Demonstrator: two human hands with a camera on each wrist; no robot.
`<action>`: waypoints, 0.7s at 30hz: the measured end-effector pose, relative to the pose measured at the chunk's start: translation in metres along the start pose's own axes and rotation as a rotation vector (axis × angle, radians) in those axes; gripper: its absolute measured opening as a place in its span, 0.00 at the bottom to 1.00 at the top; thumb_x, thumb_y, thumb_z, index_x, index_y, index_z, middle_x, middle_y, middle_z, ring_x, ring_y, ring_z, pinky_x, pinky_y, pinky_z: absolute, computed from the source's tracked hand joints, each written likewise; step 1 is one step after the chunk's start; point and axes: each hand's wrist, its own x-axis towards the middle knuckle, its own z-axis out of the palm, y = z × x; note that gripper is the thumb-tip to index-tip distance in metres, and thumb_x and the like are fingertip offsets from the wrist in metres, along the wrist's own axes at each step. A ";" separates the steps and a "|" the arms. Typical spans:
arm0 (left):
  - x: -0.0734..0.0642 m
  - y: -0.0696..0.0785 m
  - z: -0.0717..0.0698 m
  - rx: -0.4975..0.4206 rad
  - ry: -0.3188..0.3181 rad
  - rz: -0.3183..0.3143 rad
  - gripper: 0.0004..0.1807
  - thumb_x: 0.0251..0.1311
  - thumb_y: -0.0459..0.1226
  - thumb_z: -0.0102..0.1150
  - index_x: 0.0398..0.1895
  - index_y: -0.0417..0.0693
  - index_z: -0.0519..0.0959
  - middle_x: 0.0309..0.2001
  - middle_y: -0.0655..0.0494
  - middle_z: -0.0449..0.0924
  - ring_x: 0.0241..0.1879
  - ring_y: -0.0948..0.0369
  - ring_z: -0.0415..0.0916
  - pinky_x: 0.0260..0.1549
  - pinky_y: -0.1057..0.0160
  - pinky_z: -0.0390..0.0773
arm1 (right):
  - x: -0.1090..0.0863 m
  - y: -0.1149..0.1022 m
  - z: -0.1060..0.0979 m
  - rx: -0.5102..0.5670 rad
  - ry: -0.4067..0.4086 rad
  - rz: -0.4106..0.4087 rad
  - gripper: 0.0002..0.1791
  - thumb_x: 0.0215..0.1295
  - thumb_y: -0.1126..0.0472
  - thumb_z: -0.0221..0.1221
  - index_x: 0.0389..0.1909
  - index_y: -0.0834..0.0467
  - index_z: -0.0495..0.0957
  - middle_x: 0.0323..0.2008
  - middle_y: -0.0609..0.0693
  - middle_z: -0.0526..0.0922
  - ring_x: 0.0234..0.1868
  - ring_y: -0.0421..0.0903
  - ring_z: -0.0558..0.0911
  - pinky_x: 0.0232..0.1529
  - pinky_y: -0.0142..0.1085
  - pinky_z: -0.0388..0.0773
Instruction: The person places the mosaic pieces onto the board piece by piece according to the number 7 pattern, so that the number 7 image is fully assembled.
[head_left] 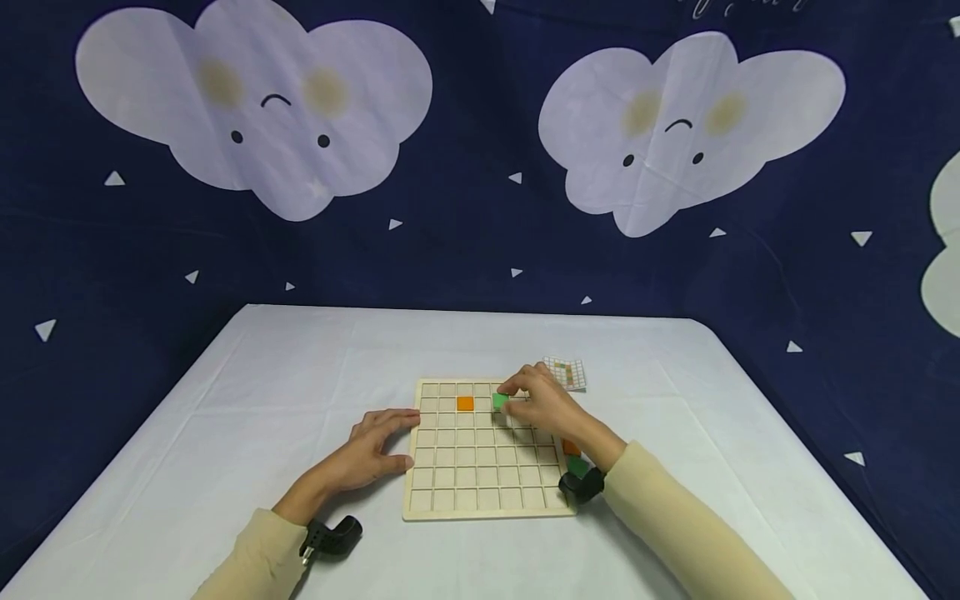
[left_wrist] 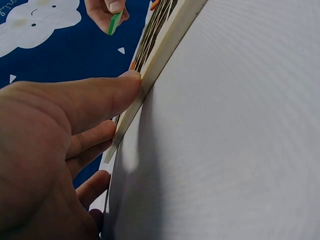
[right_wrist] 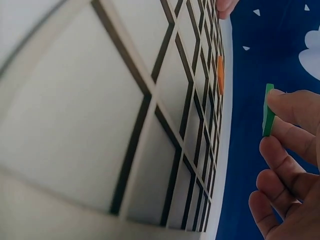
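Between the thumb and index finger of my right hand (head_left: 551, 408) I pinch a small green square tile (head_left: 500, 402). In the right wrist view the tile (right_wrist: 268, 110) is edge-on and held clear of the board's surface. A wooden grid board (head_left: 465, 477) lies below it on the table. My left hand (head_left: 363, 454) touches the board's left edge, with the thumb and fingers spread along it. An orange tile (head_left: 465, 403) sits in one cell of the second row from the far edge.
Past the board's far right corner lies a small card (head_left: 572, 375) printed with a coloured grid. Beside the right edge, partly behind my right wrist, are an orange tile (head_left: 572, 447) and a dark green tile (head_left: 577, 466). A navy cloth with clouds (head_left: 675, 192) hangs behind the white table.
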 end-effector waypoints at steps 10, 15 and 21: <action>0.001 0.000 0.002 -0.006 0.001 -0.001 0.32 0.51 0.38 0.66 0.63 0.46 0.70 0.68 0.53 0.63 0.66 0.49 0.53 0.58 0.44 0.50 | 0.012 -0.004 0.007 -0.050 -0.012 0.007 0.14 0.59 0.55 0.63 0.47 0.51 0.82 0.40 0.44 0.78 0.46 0.47 0.69 0.43 0.38 0.68; 0.000 -0.001 0.002 0.004 0.011 0.010 0.32 0.51 0.38 0.66 0.62 0.46 0.70 0.68 0.53 0.64 0.65 0.49 0.54 0.58 0.44 0.50 | 0.018 -0.004 0.011 -0.060 -0.012 -0.011 0.15 0.58 0.56 0.63 0.46 0.52 0.82 0.40 0.45 0.78 0.44 0.46 0.69 0.42 0.38 0.68; 0.000 0.000 0.002 -0.007 0.006 0.000 0.32 0.51 0.39 0.66 0.63 0.46 0.70 0.68 0.52 0.64 0.66 0.49 0.53 0.59 0.43 0.50 | 0.024 -0.004 0.013 -0.069 -0.026 0.008 0.14 0.57 0.55 0.64 0.45 0.51 0.82 0.40 0.45 0.79 0.43 0.43 0.68 0.43 0.38 0.68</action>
